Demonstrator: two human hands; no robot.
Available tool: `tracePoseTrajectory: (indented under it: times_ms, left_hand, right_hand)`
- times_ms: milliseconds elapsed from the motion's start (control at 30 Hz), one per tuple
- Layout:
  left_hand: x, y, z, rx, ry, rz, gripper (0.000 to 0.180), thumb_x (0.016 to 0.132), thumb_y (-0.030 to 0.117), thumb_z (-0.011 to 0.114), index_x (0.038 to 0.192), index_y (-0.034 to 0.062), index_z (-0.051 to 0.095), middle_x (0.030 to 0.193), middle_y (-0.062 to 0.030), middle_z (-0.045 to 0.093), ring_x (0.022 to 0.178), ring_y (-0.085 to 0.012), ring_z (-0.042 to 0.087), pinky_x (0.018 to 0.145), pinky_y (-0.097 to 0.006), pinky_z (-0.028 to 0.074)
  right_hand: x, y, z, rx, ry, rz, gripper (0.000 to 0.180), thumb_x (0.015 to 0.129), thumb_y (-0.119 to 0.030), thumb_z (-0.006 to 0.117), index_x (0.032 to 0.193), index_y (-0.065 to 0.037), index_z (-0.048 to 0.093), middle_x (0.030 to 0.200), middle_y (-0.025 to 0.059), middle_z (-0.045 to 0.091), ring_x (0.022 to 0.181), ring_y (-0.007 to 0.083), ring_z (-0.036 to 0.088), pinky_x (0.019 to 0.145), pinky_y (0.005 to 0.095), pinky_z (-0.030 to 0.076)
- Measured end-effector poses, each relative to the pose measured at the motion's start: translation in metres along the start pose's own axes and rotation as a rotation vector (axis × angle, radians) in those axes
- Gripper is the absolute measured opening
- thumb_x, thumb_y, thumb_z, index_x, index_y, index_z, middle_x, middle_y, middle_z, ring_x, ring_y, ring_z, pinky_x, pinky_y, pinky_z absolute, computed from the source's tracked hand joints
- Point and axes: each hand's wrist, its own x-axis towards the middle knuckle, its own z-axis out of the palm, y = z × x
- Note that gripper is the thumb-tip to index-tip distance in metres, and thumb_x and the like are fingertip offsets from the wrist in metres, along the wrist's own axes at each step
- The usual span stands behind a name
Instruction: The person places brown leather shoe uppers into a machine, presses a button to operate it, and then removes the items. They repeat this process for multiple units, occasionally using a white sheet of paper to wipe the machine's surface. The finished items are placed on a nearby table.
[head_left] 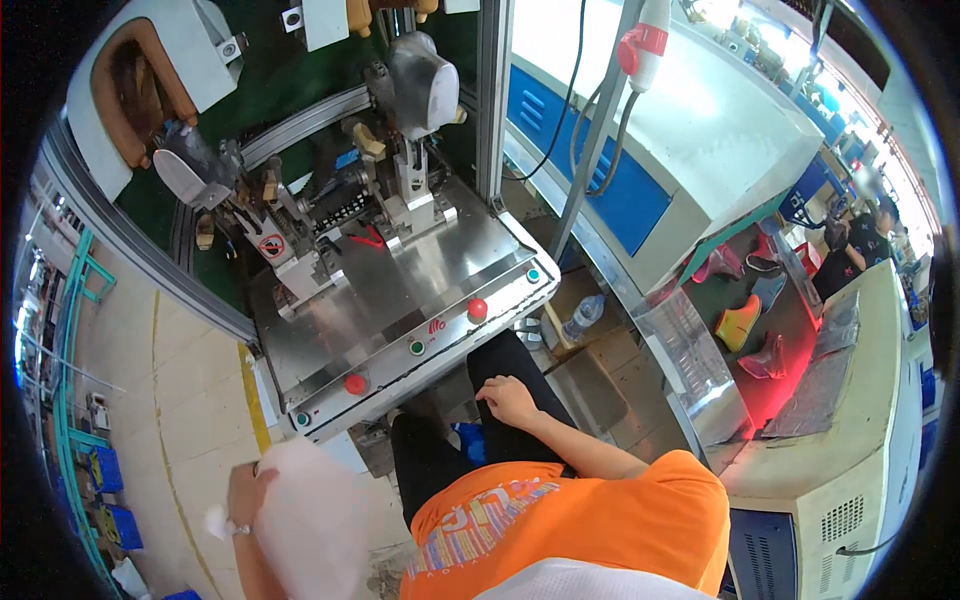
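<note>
My right hand (508, 402) rests on my black-trousered right thigh, its fingers loosely curled with nothing visible in them. My left hand (246, 492), with a bracelet at the wrist, is raised at the lower left. It meets the edge of a large, blurred, pinkish-white thing (312, 520), which hides part of its fingers; I cannot make out what that thing is. In front of me stands a machine with a steel bed (420, 275). Two upright metal forms, a left one (190, 178) and a right one (425, 88), rise from it. Neither hand touches the machine.
Red buttons (477, 309) and green buttons (417, 348) line the machine's front edge. A plastic bottle (584, 316) stands below right. On the right, a conveyor carries boots, including a yellow one (738, 323), near red light. A person (858, 245) is farther back.
</note>
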Motion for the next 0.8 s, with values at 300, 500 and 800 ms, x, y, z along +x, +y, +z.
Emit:
tracePoseTrajectory:
  times_ms: [300, 500, 800]
  left_hand:
    - [0.097, 0.065, -0.069, -0.572, 0.032, -0.139, 0.026, 0.078, 0.027, 0.058, 0.083, 0.0023, 0.056, 0.078, -0.0099, 0.058, 0.064, -0.0207, 0.054, 0.062, -0.033, 0.045]
    - [0.119, 0.121, -0.093, -0.363, -0.018, -0.022, 0.026, 0.081, 0.028, 0.056, 0.085, 0.0026, 0.056, 0.072, -0.0089, 0.058, 0.064, -0.0196, 0.054, 0.061, -0.034, 0.044]
    - [0.128, 0.103, -0.071, -1.021, 0.023, -0.199, 0.038, 0.082, 0.029, 0.055, 0.096, -0.0066, 0.055, 0.088, -0.0192, 0.059, 0.080, -0.0250, 0.058, 0.072, -0.034, 0.045]
  right_hand:
    - [0.001, 0.001, 0.000, -0.015, 0.020, -0.008, 0.013, 0.067, -0.006, 0.053, 0.076, -0.010, 0.062, 0.077, 0.0056, 0.056, 0.079, 0.0240, 0.054, 0.068, 0.0355, 0.042]
    - [-0.001, 0.002, 0.001, 0.007, 0.047, -0.012, 0.013, 0.067, -0.006, 0.054, 0.076, -0.009, 0.062, 0.076, 0.0055, 0.057, 0.079, 0.0241, 0.054, 0.068, 0.0361, 0.042]
    - [-0.004, 0.008, 0.009, -0.038, -0.003, 0.002, 0.014, 0.068, -0.009, 0.055, 0.079, -0.012, 0.061, 0.081, 0.0031, 0.057, 0.084, 0.0213, 0.053, 0.072, 0.0349, 0.040]
